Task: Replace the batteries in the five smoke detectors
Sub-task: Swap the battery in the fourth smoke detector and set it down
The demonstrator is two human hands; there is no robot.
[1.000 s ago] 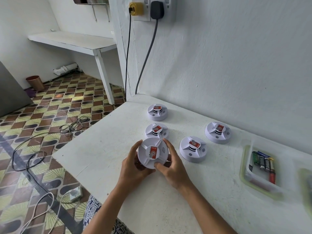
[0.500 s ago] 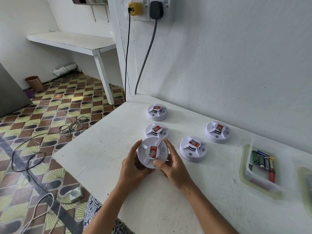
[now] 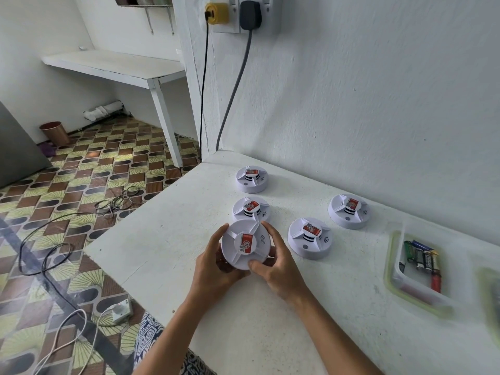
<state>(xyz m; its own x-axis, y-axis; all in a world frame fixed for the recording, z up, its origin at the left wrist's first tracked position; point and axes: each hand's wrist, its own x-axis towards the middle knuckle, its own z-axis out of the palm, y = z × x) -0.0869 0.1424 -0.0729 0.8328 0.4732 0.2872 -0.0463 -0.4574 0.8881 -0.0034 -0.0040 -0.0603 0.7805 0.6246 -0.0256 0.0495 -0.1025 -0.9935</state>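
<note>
Centrally, head view: left hand [image 3: 216, 269] and right hand [image 3: 278, 269] both grip one smoke detector [image 3: 244, 243], tilted up above the table [image 3: 167, 239]. Four more detectors lie beyond and right of it; farther right, batteries [image 3: 424, 259] fill a tray [image 3: 392, 277].

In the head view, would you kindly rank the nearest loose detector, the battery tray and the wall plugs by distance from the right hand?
From the right hand:
1. Loose detector, just right of it.
2. Battery tray, far right on the table.
3. Wall plugs, high on the wall behind.
</note>
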